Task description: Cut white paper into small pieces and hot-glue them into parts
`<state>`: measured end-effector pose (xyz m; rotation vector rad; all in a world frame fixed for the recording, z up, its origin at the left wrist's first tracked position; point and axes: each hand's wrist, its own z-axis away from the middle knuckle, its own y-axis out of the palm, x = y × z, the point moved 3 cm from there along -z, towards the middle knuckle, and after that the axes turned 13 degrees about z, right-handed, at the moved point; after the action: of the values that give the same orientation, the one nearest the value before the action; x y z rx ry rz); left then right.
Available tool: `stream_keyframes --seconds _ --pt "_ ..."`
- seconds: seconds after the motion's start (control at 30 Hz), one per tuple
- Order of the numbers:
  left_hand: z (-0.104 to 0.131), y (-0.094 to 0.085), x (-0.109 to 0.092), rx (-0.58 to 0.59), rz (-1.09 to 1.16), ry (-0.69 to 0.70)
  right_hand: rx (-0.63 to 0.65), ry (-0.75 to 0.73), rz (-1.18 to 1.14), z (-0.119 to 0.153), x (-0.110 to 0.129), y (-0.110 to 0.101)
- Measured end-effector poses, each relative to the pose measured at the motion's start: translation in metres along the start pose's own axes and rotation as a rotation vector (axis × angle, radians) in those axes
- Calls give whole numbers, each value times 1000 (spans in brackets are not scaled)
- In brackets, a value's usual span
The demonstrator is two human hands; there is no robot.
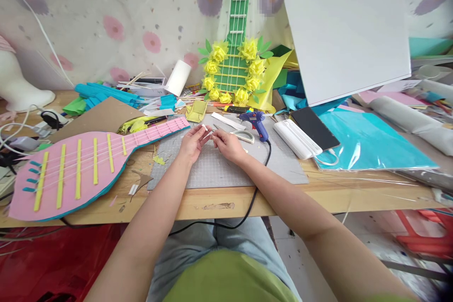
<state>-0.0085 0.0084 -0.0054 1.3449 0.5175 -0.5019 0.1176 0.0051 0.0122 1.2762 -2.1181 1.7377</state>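
Observation:
Over the grey cutting mat (226, 174), my left hand (194, 142) pinches a small white piece (204, 127) between its fingertips. Close beside it, my right hand (228, 144) has its fingers pressed together; whatever they hold is too small to make out. Scissors with pale handles (245, 136) lie just beyond my right hand. A blue glue gun (259, 125) rests at the back right of the mat. To the left lies a pink paper guitar (71, 170) with yellow strips and white strings.
A green guitar with yellow flowers (231, 73) stands at the back. A white power strip (296, 138), a blue plastic-wrapped pack (371, 141) and a tilted white board (348, 33) are on the right. The glue gun's black cord (252, 207) hangs over the table's front edge.

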Motion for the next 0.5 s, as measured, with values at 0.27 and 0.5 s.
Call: stream_keyframes --seconds 0.27,0.5 --pt "-1 1 1 48 -12 -3 6 -2 -5 0 -1 1" --pt "-1 2 1 103 3 -11 9 -9 4 0 -2 1"
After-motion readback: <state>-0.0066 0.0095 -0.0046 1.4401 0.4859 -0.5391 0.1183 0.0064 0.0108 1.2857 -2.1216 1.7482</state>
